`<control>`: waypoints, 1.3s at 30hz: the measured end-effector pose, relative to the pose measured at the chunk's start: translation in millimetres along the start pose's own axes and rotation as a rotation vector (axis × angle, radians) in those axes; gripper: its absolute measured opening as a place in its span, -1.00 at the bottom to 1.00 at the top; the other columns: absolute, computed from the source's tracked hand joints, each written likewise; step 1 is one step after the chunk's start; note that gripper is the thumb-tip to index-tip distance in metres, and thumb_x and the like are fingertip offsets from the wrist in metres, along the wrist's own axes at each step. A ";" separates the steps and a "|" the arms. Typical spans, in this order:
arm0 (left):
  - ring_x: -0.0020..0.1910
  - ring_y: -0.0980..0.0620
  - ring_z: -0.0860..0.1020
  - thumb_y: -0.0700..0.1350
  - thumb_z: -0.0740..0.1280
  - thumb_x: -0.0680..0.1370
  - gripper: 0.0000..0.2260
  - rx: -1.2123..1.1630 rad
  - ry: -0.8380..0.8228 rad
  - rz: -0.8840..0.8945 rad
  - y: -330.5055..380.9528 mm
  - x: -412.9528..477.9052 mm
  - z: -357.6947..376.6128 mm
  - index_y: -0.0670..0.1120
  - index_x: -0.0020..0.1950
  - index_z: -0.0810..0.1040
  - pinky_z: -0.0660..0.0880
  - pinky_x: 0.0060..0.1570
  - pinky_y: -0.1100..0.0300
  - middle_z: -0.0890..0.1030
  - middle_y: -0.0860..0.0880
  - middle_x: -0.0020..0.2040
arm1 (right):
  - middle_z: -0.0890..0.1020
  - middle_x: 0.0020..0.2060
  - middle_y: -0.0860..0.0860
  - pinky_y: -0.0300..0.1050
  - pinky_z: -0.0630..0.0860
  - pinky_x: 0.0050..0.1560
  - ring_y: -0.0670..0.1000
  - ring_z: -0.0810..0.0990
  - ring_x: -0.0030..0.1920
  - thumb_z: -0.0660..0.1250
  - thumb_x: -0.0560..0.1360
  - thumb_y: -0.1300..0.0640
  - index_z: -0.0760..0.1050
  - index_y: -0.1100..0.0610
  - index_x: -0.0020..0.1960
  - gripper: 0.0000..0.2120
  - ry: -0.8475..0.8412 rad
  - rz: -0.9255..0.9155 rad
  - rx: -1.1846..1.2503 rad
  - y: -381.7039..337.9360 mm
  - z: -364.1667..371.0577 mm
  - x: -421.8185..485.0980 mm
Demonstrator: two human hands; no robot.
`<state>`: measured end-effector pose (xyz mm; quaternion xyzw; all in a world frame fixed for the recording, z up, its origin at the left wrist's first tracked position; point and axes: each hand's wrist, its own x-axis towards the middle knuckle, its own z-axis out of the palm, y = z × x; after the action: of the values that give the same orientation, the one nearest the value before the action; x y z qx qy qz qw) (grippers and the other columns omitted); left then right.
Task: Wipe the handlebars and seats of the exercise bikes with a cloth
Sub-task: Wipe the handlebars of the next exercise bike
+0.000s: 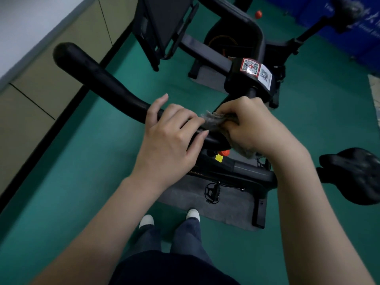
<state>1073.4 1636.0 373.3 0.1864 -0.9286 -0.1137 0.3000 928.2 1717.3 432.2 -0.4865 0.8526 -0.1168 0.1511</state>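
Handlebar (102, 83), black, runs from upper left to the centre of the head view. Cloth (213, 122), grey, is bunched on the handlebar's near end and gripped by right hand (253, 128), fingers curled round it. Left hand (170, 138) grips the handlebar just left of cloth, fingertips touching it. Seat (353, 175) well right of handlebar. Orange knob (224, 152) just below. Grey mat (226, 206) beneath.

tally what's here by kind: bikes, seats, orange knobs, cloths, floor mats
exercise bikes: 2
seats: 2
orange knobs: 2
cloth: 1
grey mats: 2
total: 9
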 end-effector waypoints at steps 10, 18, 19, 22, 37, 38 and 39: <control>0.02 -0.02 0.55 -0.04 0.31 0.56 -0.81 0.073 0.039 -0.145 19.4 -4.5 12.5 -0.13 -0.01 0.64 0.12 0.41 -0.02 0.63 0.00 -0.07 | 0.64 -0.18 0.11 -0.02 0.50 -0.10 0.10 0.57 -0.10 0.24 0.43 0.37 0.62 0.16 0.00 -0.74 0.021 -0.151 0.051 21.7 -3.4 4.5; 0.07 0.00 0.56 -0.04 0.28 0.58 -0.80 0.095 0.063 -0.215 29.9 -6.3 15.2 -0.10 0.00 0.65 0.10 0.44 -0.01 0.64 0.02 -0.03 | 0.59 -0.20 0.10 -0.15 0.31 -0.16 0.18 0.51 -0.06 0.25 0.43 0.42 0.60 0.24 -0.03 -0.78 0.315 -0.179 0.128 47.7 14.0 5.9; 0.08 0.00 0.56 -0.04 0.28 0.58 -0.80 0.098 0.060 -0.222 30.9 -6.6 15.5 -0.10 0.00 0.65 0.10 0.44 -0.01 0.64 0.02 -0.02 | 0.58 -0.21 0.07 -0.23 0.27 -0.16 0.15 0.51 -0.07 0.27 0.42 0.44 0.60 0.26 -0.03 -0.79 0.436 -0.171 0.170 48.1 22.3 -0.1; 0.09 -0.01 0.56 -0.06 0.28 0.57 -0.81 0.096 0.056 -0.242 32.5 -6.1 16.1 -0.11 0.01 0.65 0.11 0.43 0.02 0.64 0.02 -0.02 | 0.59 -0.10 0.15 -0.29 0.35 0.04 0.06 0.48 -0.03 0.27 0.44 0.49 0.56 0.35 0.00 -0.81 0.791 -0.105 0.420 43.2 60.0 -29.4; 0.08 -0.03 0.54 -0.06 0.24 0.60 -0.80 0.139 0.025 -0.199 27.2 -6.4 18.2 -0.10 0.00 0.63 0.16 0.36 0.02 0.62 0.01 -0.03 | 0.40 -0.10 0.07 0.02 0.48 0.03 0.06 0.44 -0.09 0.29 0.49 0.31 0.31 -0.02 0.02 -0.72 1.001 0.234 1.128 -0.2 130.5 -62.7; 0.08 -0.03 0.54 -0.06 0.23 0.60 -0.80 0.141 0.027 -0.200 27.2 -6.2 18.4 -0.10 0.00 0.62 0.15 0.36 0.02 0.62 0.01 -0.03 | 0.41 -0.12 0.04 -0.11 0.47 -0.03 -0.01 0.44 -0.12 0.30 0.48 0.31 0.31 -0.01 0.00 -0.72 0.983 0.262 1.188 -7.5 132.9 -64.3; 0.08 -0.03 0.54 -0.06 0.23 0.60 -0.80 0.143 0.028 -0.200 27.2 -6.0 18.7 -0.10 -0.01 0.62 0.15 0.36 0.02 0.62 0.01 -0.04 | 0.42 -0.14 -0.01 -0.22 0.45 -0.08 -0.08 0.44 -0.15 0.31 0.47 0.32 0.32 -0.01 -0.02 -0.72 0.969 0.293 1.238 -14.4 135.5 -65.2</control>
<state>1059.1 1665.0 364.1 0.3007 -0.9068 -0.0742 0.2859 1021.3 1759.4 320.9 -0.0926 0.6589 -0.7463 0.0204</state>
